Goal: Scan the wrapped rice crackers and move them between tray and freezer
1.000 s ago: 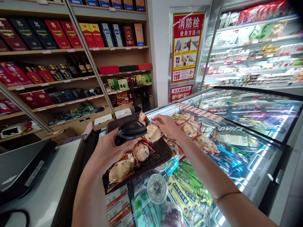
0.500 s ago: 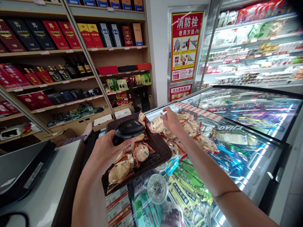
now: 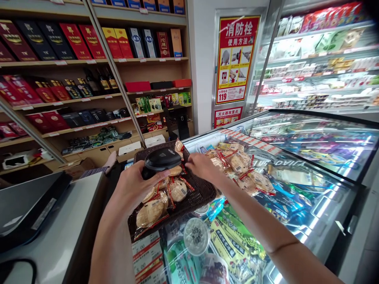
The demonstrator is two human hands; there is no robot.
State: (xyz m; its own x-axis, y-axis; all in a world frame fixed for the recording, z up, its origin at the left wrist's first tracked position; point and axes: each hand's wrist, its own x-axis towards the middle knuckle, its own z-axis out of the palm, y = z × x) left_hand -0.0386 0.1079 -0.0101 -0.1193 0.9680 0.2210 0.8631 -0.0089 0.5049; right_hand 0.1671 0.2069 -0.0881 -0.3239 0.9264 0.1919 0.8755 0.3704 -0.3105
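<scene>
My left hand (image 3: 137, 175) is wrapped round a black handheld scanner (image 3: 162, 159), held over a dark woven basket (image 3: 199, 197). In the basket lie several clear, red-edged packets of round, pale-brown crackers (image 3: 178, 190). My right hand (image 3: 204, 167) is at the basket's right side, its fingers curled in close to the packets near the scanner. What these fingers hold, if anything, is hidden. To the right, a pile of similar cracker packets (image 3: 239, 163) lies on the glass top of the freezer (image 3: 284, 148).
Ice-cream packs (image 3: 227, 244) and a round clear-lidded tub (image 3: 197, 236) show below the basket. A grey-white counter (image 3: 74, 221) with a dark device (image 3: 32, 209) stands at left. Shelves of boxes (image 3: 85, 41) line the back; a chilled display (image 3: 319, 63) is at right.
My right hand has moved left and down from the pile to the basket's right side. The cracker packet beside its fingertips no longer shows there. My left hand still holds the scanner.
</scene>
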